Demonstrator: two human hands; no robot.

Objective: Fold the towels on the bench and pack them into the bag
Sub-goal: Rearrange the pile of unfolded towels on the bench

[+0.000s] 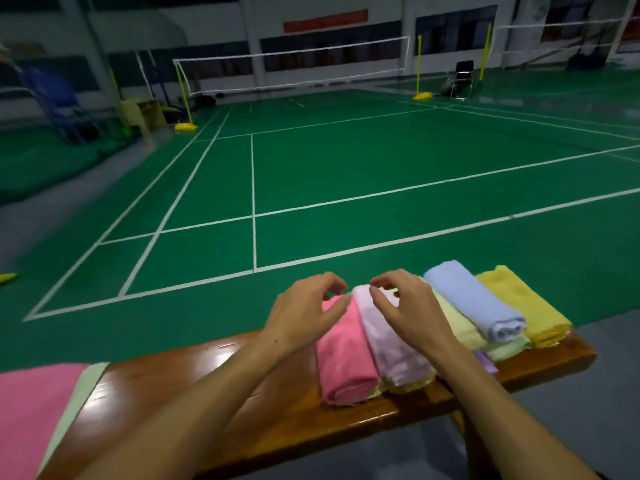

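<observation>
My left hand (304,315) and right hand (405,306) hover over the far ends of the pink roll (344,358) and lilac roll (391,344), fingers loosely curled, pinching nothing. I count five towels on the bench (194,393): pink, lilac, pale green (460,323), blue (474,299), yellow (523,303), running toward two o'clock. I judge a careless grab could unroll one. A pink cloth (31,410) lies at eight o'clock; no bag visible.

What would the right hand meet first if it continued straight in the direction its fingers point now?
Probably the far end of the lilac towel: the right hand hovers over it with fingers curled forward and down. Its height above the towel is unclear.
</observation>
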